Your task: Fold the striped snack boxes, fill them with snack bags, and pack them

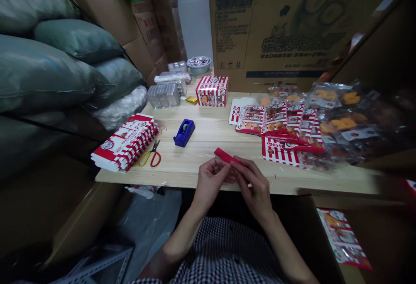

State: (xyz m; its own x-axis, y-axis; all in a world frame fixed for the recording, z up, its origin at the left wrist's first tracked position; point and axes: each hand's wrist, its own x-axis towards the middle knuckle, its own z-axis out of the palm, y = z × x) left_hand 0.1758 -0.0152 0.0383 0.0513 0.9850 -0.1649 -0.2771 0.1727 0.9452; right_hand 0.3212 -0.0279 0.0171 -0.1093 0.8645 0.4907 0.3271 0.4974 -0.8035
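Both my hands meet over the front edge of the table, closed on a narrow red strip-like piece (224, 155), perhaps a box seen edge-on. My left hand (211, 178) pinches it from the left. My right hand (253, 180) grips its right end, and the fingers hide much of it. Beyond them is a blue tape dispenser (184, 133) with a green roll. To the left lie scissors (151, 154) with one yellow and one red handle, beside a stack of flat red-and-white cartons (125, 143). Several filled red-and-white snack boxes (276, 119) overlap at right.
Clear bags of orange snacks (341, 124) are heaped at far right. An upright striped box (212, 91), clear plastic trays (163, 96) and a round tub (199, 64) stand at the back, before a big carton (276, 28). Grey sacks (48, 67) rise at left. Another box (344, 238) lies lower right.
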